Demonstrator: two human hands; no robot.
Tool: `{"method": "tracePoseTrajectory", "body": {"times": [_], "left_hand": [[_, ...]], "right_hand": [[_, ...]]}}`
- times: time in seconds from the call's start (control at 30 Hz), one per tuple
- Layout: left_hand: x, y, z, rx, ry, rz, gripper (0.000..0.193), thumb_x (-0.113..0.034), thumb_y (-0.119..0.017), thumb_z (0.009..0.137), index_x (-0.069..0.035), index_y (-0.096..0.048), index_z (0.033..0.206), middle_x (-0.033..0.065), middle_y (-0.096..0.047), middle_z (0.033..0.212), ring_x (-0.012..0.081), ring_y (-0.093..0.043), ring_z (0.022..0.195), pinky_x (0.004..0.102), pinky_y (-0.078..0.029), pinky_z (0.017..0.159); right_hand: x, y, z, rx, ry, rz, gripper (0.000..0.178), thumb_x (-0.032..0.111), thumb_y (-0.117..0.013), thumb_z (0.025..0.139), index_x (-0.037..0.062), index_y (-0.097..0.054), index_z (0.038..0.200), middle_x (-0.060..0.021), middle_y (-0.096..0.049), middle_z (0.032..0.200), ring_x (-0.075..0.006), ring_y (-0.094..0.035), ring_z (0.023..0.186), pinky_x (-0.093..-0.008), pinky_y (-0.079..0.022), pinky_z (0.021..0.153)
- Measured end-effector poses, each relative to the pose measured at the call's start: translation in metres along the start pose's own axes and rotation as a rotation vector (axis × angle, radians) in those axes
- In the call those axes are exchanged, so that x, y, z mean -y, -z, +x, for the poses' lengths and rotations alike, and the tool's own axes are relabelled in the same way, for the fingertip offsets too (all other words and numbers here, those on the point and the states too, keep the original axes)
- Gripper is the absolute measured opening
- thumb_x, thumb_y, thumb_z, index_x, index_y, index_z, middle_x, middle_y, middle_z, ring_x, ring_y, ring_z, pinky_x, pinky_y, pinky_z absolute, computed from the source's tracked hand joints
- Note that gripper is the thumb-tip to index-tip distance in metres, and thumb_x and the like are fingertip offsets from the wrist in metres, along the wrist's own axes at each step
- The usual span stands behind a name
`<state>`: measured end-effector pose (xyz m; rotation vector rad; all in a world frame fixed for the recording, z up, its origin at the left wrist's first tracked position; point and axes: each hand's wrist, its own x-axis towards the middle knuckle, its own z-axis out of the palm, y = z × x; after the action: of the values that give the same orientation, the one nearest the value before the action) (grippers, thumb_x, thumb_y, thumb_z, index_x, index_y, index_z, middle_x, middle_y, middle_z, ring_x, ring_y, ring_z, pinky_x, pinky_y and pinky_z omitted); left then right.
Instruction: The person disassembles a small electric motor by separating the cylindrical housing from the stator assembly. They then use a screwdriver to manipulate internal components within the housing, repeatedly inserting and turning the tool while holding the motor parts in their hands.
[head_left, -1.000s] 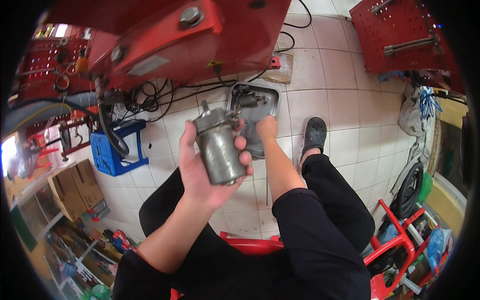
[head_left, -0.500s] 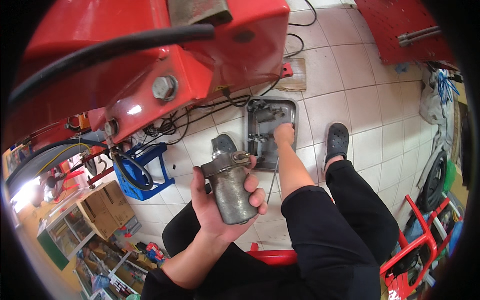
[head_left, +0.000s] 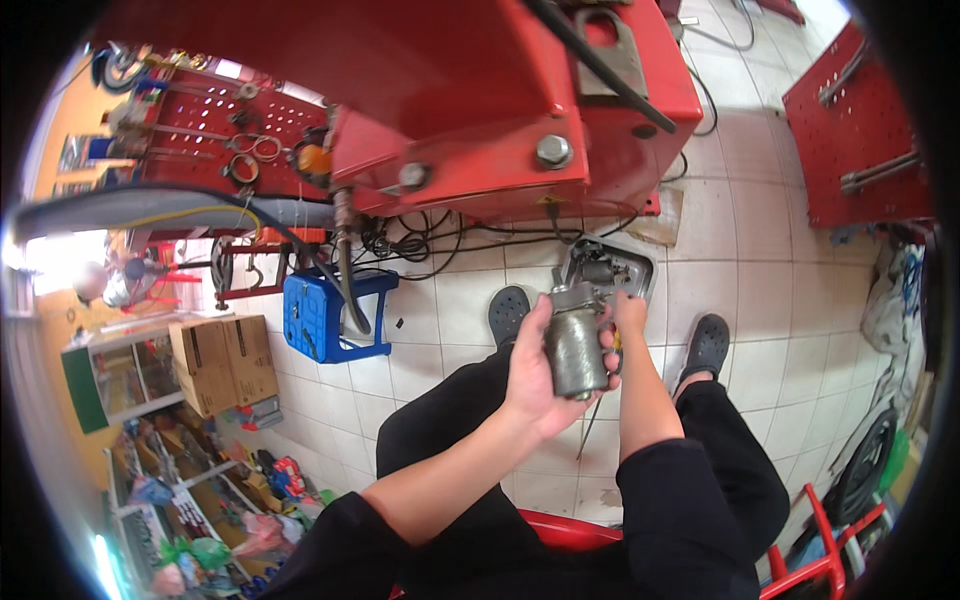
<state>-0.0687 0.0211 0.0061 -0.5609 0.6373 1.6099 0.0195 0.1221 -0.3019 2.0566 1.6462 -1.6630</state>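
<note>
My left hand [head_left: 535, 375] is closed around a worn, grey cylindrical metal motor [head_left: 577, 352], which stands nearly upright in the palm with its flanged end and a narrow stub on top. Just behind it, partly hidden by the motor, my right hand [head_left: 628, 312] is closed on a screwdriver [head_left: 618, 346] with a yellow-and-black handle. Its long thin shaft points back toward me. Beyond the right hand a grey metal tray [head_left: 648, 272] lies on the floor, holding several metal parts [head_left: 598, 270].
A large red machine [head_left: 480, 120] with bolts and a black hose looms ahead. Black cables [head_left: 400, 240] lie on the tiles beneath it. A blue plastic stool [head_left: 312, 315] and cardboard boxes [head_left: 215, 360] stand left. A red perforated panel [head_left: 850, 130] and a red metal frame [head_left: 825, 545] are right.
The view has swung left, so the scene sits further right. My right hand has come back from the tray, close behind the motor, with the screwdriver. The left hand keeps its hold on the motor.
</note>
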Motion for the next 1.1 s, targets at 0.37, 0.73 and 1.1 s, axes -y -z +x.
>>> {"method": "tracePoseTrajectory", "body": {"times": [0.37, 0.73, 1.1], "left_hand": [[0.015, 0.005, -0.022, 0.111, -0.166, 0.006, 0.056, -0.065, -0.048, 0.083, -0.011, -0.058, 0.092, 0.0014, -0.061, 0.077, 0.0169, -0.058, 0.064, 0.0333, -0.048, 0.059], [0.053, 0.02, -0.067, 0.144, -0.218, 0.265, 0.06, -0.061, -0.036, 0.083, -0.009, -0.059, 0.103, 0.0076, -0.063, 0.084, 0.0227, -0.06, 0.071, 0.0399, -0.048, 0.066], [0.09, 0.019, -0.147, -0.001, -0.26, 0.26, 0.06, -0.058, -0.033, 0.092, -0.004, -0.056, 0.105, 0.0107, -0.062, 0.089, 0.0242, -0.062, 0.074, 0.0395, -0.053, 0.068]], "right_hand": [[0.138, 0.154, -0.204, 0.173, 0.494, 0.392, 0.024, 0.021, -0.048, 0.086, 0.0011, -0.053, 0.074, -0.0057, -0.05, 0.053, -0.0155, -0.047, 0.034, -0.0284, -0.038, 0.032], [0.079, 0.216, -0.376, 0.418, 0.704, 0.673, 0.016, 0.014, -0.051, 0.089, 0.0012, -0.054, 0.08, -0.0047, -0.053, 0.058, -0.0111, -0.044, 0.034, -0.0227, -0.034, 0.03], [0.072, 0.201, -0.366, 0.569, 0.804, 0.429, 0.016, 0.014, -0.05, 0.091, 0.0016, -0.054, 0.081, -0.0039, -0.053, 0.057, -0.0092, -0.043, 0.034, -0.0214, -0.035, 0.031]]}}
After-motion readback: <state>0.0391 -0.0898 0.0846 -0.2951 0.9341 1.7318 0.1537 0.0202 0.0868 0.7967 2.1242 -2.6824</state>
